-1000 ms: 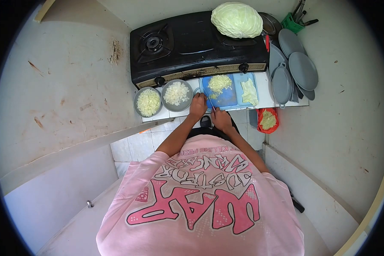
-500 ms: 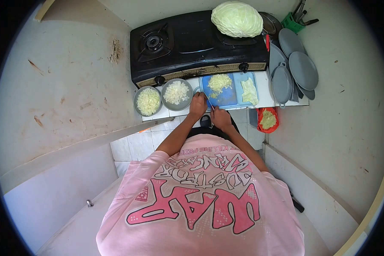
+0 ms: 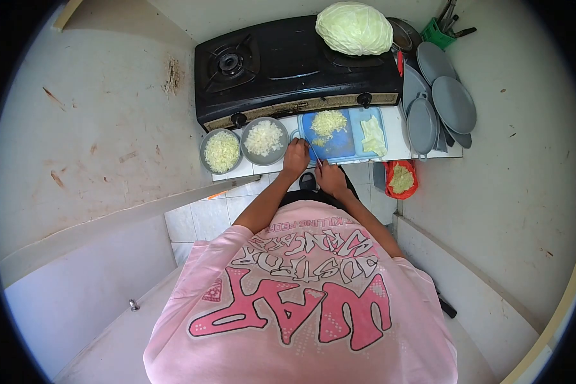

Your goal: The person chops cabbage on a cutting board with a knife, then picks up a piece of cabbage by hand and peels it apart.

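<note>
My right hand (image 3: 330,177) is closed on the handle of a knife (image 3: 316,154) at the near edge of a blue cutting board (image 3: 345,151). The blade points up and left, towards my left hand (image 3: 296,157). That hand lies at the board's lower left corner with its fingers bent together near the blade; whatever they grip is hidden. Finely chopped cabbage (image 3: 329,124) is heaped on the board's upper part. On the right side of the board lies a pale cabbage leaf piece (image 3: 372,136).
Left of the board stand a grey bowl of white chopped pieces (image 3: 283,152) and a grey bowl of shredded cabbage (image 3: 203,160). A whole cabbage (image 3: 354,29) rests on the black stove (image 3: 288,48). Grey plates (image 3: 453,104) lean at right, above a red bag (image 3: 411,187) of greenish scraps.
Both hands and the knife stay almost in place. The whole view has shifted very slightly; the food and bowls are as before.
</note>
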The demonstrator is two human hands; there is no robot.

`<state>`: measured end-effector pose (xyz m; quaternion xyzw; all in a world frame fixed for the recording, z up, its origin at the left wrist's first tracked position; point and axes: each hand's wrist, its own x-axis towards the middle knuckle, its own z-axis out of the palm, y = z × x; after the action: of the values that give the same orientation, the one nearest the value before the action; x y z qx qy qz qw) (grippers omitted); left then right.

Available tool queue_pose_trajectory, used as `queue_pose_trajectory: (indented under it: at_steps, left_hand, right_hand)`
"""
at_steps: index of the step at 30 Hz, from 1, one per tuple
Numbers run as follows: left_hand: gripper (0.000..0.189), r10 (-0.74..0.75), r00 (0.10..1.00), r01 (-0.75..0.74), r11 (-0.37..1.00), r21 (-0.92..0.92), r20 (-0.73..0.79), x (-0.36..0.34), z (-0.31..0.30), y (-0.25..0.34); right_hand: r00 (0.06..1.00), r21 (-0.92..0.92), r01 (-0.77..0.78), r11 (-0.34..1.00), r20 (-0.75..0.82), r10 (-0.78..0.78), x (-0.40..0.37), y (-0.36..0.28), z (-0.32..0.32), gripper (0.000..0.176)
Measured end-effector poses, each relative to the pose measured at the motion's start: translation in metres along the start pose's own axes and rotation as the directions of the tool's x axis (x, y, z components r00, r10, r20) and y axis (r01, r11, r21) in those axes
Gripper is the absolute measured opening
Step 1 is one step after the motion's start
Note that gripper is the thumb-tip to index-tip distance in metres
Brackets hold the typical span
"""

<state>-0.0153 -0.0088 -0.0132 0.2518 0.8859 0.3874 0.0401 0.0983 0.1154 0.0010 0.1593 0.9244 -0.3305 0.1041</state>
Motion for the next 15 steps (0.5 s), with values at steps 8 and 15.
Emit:
queue_pose_trajectory:
  at_steps: [8, 15]
  left_hand:
    - [0.006, -0.004, 1.0, 0.004, 1.0, 0.006, -0.029, -0.0013, -0.002, 0.0065]
    - [0.007, -0.002, 0.999, 0.004, 0.999, 0.034, -0.035, -0.003, 0.004, -0.002]
  right_hand:
    - [0.999, -0.028, -0.018, 0.999, 0.045, 0.02, 0.0029, -0.0034, 0.0031, 0.037]
    - [0.999, -0.085, 0.01, 0.996, 0.04, -0.007, 0.005, -0.001, 0.0004, 0.037]
